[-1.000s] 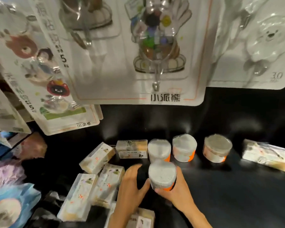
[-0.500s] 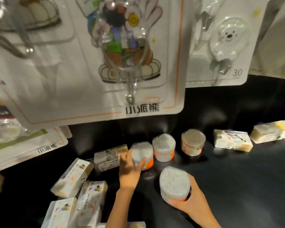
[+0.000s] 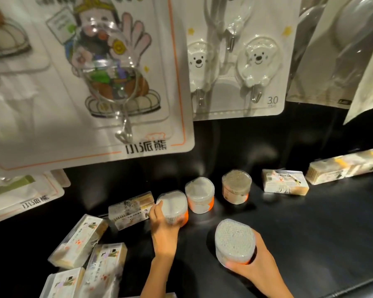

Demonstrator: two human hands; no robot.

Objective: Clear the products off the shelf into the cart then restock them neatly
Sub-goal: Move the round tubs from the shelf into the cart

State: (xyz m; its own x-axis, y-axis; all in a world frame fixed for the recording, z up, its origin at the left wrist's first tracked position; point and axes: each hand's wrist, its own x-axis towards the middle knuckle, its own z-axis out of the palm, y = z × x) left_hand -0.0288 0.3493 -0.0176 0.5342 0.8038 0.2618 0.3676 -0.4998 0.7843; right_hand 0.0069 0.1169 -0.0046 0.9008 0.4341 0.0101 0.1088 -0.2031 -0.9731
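My right hand [image 3: 257, 267] grips a clear round tub of cotton swabs [image 3: 235, 241] above the black shelf [image 3: 310, 233]. My left hand [image 3: 165, 231] wraps its fingers round a second swab tub with an orange base [image 3: 173, 206] that stands on the shelf. Two more tubs stand in a row to its right, one white [image 3: 199, 197] and one tan [image 3: 236, 189]. Several clear rectangular swab boxes lie at the left, the nearest box [image 3: 130, 209] just beside my left hand.
Two more rectangular boxes lie at the back right, one [image 3: 284, 183] nearer and one [image 3: 345, 168] at the far edge. Large blister cards of cartoon hooks [image 3: 108, 82] and bear hooks [image 3: 235, 61] hang above the shelf's back. The shelf's front lip [image 3: 353, 287] runs at the lower right.
My left hand left the tub in my right hand, reached back and took hold of the orange-based tub. My right hand drew its tub toward me and rightward. The view shifted right.
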